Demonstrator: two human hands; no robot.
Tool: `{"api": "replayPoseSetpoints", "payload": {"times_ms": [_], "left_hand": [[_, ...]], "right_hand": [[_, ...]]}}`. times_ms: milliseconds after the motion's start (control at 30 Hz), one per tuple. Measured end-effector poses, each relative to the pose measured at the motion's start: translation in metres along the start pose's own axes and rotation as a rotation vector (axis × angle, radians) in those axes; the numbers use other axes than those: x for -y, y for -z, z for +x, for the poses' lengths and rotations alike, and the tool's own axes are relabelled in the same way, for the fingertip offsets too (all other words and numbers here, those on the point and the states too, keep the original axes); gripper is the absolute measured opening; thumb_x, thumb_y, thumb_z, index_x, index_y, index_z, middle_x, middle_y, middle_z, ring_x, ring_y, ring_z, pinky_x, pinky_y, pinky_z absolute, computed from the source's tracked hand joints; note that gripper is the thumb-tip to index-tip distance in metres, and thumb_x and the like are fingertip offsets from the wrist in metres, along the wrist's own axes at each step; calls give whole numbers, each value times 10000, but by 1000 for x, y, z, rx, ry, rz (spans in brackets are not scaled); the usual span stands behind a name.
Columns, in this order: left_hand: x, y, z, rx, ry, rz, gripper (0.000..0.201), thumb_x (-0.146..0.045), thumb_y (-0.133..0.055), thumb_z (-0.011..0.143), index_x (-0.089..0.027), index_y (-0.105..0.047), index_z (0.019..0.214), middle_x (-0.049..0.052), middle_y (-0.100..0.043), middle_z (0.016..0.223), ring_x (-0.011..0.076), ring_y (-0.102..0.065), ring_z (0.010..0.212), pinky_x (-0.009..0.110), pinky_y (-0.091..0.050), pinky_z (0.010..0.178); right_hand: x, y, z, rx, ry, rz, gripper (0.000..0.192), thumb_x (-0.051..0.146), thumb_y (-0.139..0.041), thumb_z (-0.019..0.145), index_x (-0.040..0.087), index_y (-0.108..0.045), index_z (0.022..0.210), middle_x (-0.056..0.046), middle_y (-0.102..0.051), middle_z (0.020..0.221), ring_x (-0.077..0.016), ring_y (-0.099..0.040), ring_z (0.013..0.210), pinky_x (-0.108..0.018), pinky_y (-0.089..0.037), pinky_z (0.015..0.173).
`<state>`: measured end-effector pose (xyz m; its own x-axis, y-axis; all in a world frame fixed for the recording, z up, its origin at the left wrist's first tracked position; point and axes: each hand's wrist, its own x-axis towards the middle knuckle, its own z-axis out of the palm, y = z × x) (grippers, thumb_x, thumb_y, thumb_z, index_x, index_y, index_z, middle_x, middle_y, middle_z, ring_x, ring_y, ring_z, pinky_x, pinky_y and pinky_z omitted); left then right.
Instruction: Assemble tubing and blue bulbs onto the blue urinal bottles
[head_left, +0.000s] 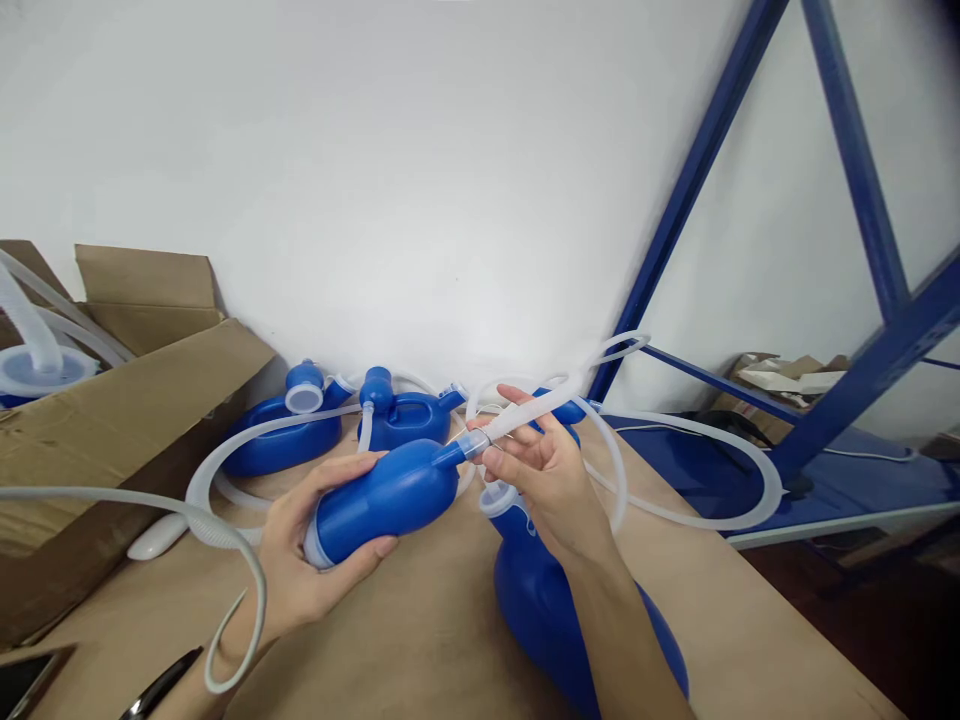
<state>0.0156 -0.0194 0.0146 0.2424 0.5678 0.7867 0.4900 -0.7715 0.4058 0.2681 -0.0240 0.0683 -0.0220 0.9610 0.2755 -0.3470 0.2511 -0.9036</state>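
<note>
My left hand (307, 570) is wrapped around a blue plastic urinal funnel (390, 500) with a whitish rim, held tilted above the table. Its narrow neck runs into a clear sleeve at the end of a translucent white hose (536, 405). At that joint my right hand (559, 490) has its thumb and fingers closed about a thin wire tie (486, 436) looped around the sleeve; the exact pinch is partly hidden. Below my right forearm stands a large blue urinal bottle (525, 590) with a whitish cap, partly covered by the arm.
Behind are more blue bottles (285, 440) with coiled hoses (739, 515). An open cardboard box (142, 390) with hoses and lids stands left. A pen (161, 685) and a phone (26, 685) lie at front left. A blue metal frame (690, 190) rises at right.
</note>
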Motion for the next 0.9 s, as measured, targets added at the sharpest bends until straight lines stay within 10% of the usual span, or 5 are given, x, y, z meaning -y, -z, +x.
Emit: {"api": "replayPoseSetpoints", "payload": {"times_ms": [367,567,733,900], "left_hand": [[3,-3,-2,-12,-28,60,524,-324,-786,867,-233,-564,1333,120,-722,1279,297,-729,1148,416,-614,981],[5,-5,-3,-18,-47,85,538,-328,-790,864,-227,-560,1339,127,-728,1263,303,-734,1139,419,-621,968],[6,-2,-4,19,-101,57,559,-314,-787,865,-230,-550,1365,135,-719,1285,310,-725,1164,429,-616,985],[7,0,0,71,-128,33,555,-297,-793,861,-235,-558,1359,135,-730,1280,311,-727,1173,417,-623,976]], "right_hand": [[4,7,8,-265,115,-78,1052,321,-928,674,300,-325,1535,10,-671,1013,-152,-697,707,-284,-620,630],[-14,-3,-5,-541,740,-641,866,319,-659,947,379,-119,1622,16,-460,920,-174,-565,767,-396,-594,802],[1,3,-11,18,971,-1336,368,308,-648,997,282,-604,1362,-94,-665,1224,-303,-568,1238,-556,-425,1119],[8,28,1,320,938,-1411,198,256,-567,1064,259,-670,1233,-19,-775,1149,-241,-626,1256,-540,-348,1192]]}}
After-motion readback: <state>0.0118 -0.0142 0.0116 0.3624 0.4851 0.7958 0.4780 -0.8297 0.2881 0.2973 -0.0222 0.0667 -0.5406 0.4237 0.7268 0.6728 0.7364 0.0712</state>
